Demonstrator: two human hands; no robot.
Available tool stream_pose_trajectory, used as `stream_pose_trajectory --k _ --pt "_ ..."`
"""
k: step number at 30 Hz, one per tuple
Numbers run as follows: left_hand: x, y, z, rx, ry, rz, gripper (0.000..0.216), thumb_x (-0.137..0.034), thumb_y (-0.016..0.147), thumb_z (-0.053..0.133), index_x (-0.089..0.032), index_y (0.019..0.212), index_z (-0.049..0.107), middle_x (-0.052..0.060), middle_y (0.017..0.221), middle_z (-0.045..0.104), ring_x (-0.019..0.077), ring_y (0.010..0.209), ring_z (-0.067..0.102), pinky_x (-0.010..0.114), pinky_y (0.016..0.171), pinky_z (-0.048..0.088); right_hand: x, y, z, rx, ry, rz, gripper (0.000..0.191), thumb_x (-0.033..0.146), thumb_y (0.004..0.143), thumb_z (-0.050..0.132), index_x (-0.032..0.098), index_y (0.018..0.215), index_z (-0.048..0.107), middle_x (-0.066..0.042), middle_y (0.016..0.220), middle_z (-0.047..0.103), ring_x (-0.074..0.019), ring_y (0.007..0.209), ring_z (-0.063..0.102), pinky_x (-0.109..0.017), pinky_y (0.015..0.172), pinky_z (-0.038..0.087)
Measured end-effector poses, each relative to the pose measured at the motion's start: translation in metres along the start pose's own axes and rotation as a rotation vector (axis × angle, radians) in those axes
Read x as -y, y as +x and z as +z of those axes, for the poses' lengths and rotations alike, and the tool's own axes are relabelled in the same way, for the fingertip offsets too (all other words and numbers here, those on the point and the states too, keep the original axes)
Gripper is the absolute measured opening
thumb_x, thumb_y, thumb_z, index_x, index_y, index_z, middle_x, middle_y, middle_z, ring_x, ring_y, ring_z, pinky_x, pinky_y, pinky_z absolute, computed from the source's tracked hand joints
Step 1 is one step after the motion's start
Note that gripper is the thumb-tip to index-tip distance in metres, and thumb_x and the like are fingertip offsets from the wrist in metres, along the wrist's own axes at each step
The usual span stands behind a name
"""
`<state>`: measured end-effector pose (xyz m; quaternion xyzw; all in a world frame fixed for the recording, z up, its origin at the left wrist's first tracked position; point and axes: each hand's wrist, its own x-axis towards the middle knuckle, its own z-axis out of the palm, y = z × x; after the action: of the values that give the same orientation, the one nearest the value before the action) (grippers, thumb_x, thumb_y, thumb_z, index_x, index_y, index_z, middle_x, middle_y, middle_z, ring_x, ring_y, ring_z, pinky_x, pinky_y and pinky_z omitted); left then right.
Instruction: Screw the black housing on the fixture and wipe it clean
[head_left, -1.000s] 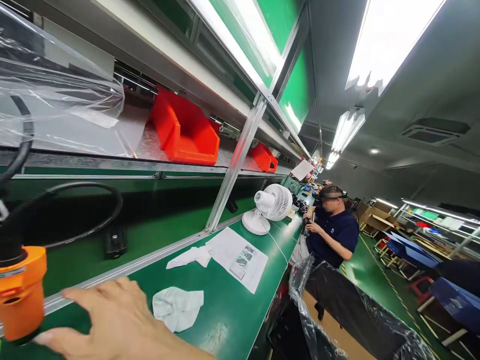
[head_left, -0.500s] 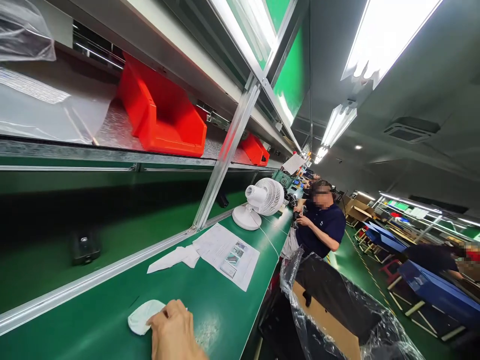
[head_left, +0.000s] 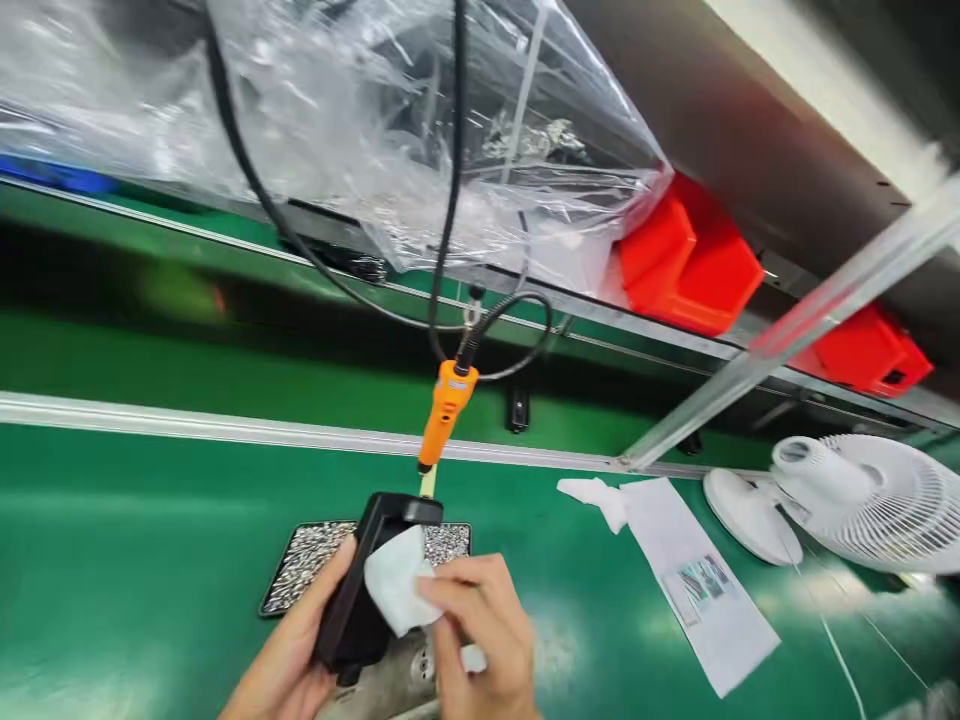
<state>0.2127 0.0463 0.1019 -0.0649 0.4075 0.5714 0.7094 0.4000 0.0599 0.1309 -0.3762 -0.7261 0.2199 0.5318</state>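
Note:
My left hand (head_left: pixel 300 640) is closed around a black plastic housing (head_left: pixel 346 612), held tilted above the bench. Between the fingertips of my right hand (head_left: pixel 487 630) is a pale, folded wiping cloth (head_left: pixel 397 580), which lies over the open side of the housing. A grey metal fixture (head_left: pixel 382 690) shows partly below my hands. Behind the housing sits a black-rimmed tray of small shiny metal parts (head_left: pixel 311 560), partly covered by it. An orange electric screwdriver (head_left: pixel 448 410) hangs tip down just beyond the housing.
A white fan (head_left: pixel 750 515) stands at right, near a printed sheet (head_left: pixel 712 590) and crumpled white paper (head_left: pixel 596 495). Clear plastic bags (head_left: pixel 337 130) and red bins (head_left: pixel 686 260) occupy the shelf above. A slanted metal post (head_left: pixel 795 335) rises from the bench's back rail. Black cables (head_left: pixel 450 170) hang down.
The view has swung left, from the fan and a co-worker to the bench with the screwdriver. The cloth, earlier at the bench top under one hand, is now at the black housing.

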Motion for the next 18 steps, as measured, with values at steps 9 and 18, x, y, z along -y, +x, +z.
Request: stream_pose_trajectory --k 9,18 --pt "0.001 0.011 -0.017 -0.061 -0.013 0.076 0.04 -0.024 0.1 0.069 -0.012 0.139 0.067 0.015 0.119 0.077 0.0295 0.107 0.077 0.038 0.092 0.066 -0.001 -0.014 0.08 -0.035 -0.518 -0.421 0.035 0.033 0.109 0.044 0.018 0.119 0.074 -0.002 0.125 0.078 -0.0221 0.123 0.069 -0.04 0.119 0.042" --pt "0.003 0.008 -0.019 0.059 -0.119 0.012 0.045 -0.034 0.098 0.074 -0.011 0.136 0.069 0.016 0.119 0.077 0.0305 0.112 0.075 0.035 0.1 0.063 -0.004 -0.015 0.083 -0.073 -0.491 -0.505 0.032 0.024 0.104 0.045 0.022 0.11 0.076 -0.006 0.104 0.081 -0.025 0.107 0.076 -0.046 0.106 0.058"
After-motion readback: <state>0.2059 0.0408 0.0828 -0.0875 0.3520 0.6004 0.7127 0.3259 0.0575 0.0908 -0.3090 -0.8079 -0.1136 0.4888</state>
